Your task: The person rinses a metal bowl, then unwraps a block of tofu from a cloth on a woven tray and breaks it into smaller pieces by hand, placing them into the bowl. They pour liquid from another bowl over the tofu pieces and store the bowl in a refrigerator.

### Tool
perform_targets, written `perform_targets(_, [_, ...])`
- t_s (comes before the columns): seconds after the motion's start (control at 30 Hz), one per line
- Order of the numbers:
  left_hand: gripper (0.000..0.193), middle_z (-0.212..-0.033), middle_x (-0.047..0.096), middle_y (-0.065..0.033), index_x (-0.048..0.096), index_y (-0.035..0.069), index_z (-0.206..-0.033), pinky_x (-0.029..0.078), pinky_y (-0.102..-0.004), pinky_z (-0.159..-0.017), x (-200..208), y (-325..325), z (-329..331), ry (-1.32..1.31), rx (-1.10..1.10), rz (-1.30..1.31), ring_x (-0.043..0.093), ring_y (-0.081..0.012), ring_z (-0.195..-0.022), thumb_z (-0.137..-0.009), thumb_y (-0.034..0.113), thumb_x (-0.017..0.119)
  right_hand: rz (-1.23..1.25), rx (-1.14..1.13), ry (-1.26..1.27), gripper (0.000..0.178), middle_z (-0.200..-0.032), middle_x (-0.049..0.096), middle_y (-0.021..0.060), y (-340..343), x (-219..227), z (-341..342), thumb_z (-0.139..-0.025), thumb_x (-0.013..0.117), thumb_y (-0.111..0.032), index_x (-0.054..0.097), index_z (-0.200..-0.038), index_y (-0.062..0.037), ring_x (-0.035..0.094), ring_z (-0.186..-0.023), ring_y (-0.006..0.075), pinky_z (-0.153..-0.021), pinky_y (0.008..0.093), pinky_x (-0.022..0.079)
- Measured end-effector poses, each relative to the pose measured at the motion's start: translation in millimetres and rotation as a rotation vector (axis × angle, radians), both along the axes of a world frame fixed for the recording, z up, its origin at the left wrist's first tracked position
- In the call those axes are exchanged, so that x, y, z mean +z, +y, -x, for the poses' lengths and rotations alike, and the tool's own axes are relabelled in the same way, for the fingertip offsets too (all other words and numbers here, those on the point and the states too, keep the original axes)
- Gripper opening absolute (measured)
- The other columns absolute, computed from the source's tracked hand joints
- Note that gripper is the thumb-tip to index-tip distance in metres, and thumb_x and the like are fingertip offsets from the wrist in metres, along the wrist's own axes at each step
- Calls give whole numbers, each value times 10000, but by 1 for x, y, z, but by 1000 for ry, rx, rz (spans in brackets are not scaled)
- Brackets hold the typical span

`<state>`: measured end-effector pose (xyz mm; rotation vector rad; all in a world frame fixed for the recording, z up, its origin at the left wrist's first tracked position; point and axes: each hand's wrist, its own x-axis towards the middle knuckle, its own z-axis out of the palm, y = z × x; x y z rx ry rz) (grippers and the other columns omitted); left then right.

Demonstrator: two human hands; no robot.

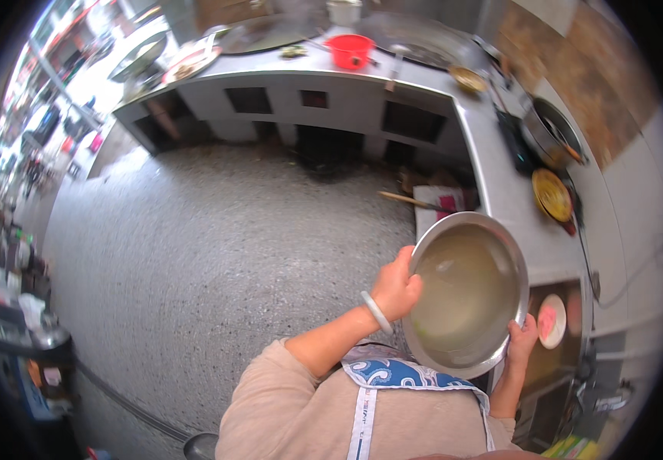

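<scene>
Both my hands carry a wide metal basin (466, 291) in front of my apron. Cloudy, pale greenish liquid fills part of it, and a small green bit floats near the lower left side. My left hand (394, 285), with a pale bangle at the wrist, is closed on the left rim, thumb on the inner side. On the right rim, low down, my right hand (521, 337) is closed too; its fingers beneath the basin are hidden. Just beyond that hand, a white dish (552, 322) with something pink on it sits at the sink (540, 376).
A tiled counter (479, 146) runs along the back and right. On it stand a red plastic basin (350, 52), a deep metal pot (550, 132) and a yellow bowl (552, 195). Large woks (423, 40) are set into the back. A wooden-handled tool (416, 202) juts out below the counter.
</scene>
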<state>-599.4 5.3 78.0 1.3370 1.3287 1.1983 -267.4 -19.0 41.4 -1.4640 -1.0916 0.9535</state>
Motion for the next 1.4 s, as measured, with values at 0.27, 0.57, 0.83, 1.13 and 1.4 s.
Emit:
perform_targets(0.27, [370,-905,622,-122,507,-17,-1104,476,-294,-725,-21,-24,216,0,613,24,588,-158,-811,-739,39,489,-69,531,-91,295,-890,612,82,136,-9,251,-721,538,-12,550,-1004,69,564,-789,140,-721,267,453])
perform_targets(0.57, [357,-990,590,-111,497,-47,-1092,456,-285,-791,-37,-57,375,-52,1209,-16,568,-170,-881,-736,-28,470,-238,1119,-339,338,-851,624,197,257,3,557,-717,570,-131,549,-1022,12,616,-764,288,-687,364,478])
perform_targets(0.83, [380,-1004,579,-103,487,-42,-1104,451,-284,-792,-21,-72,464,31,1712,-182,563,-165,-887,-726,-57,457,-258,1599,-383,424,-882,617,222,276,-11,823,-724,570,-167,511,-1120,-29,615,-806,348,-714,427,489])
perform_targets(1.13, [335,-936,614,-115,522,-53,-1043,461,-301,-777,-31,-98,647,81,1857,32,587,-188,-850,-713,-45,465,-183,1770,-553,412,-956,610,228,249,-41,1036,-703,587,-204,556,-1072,-22,592,-917,367,-799,436,473])
perform_targets(1.4, [389,-1057,559,-145,455,-73,-1127,417,-309,-858,-67,-57,798,-22,1966,86,537,-204,-952,-739,-43,447,-307,1783,-580,345,-868,613,222,275,-41,1203,-748,550,-205,495,-1042,-32,594,-831,393,-725,488,469])
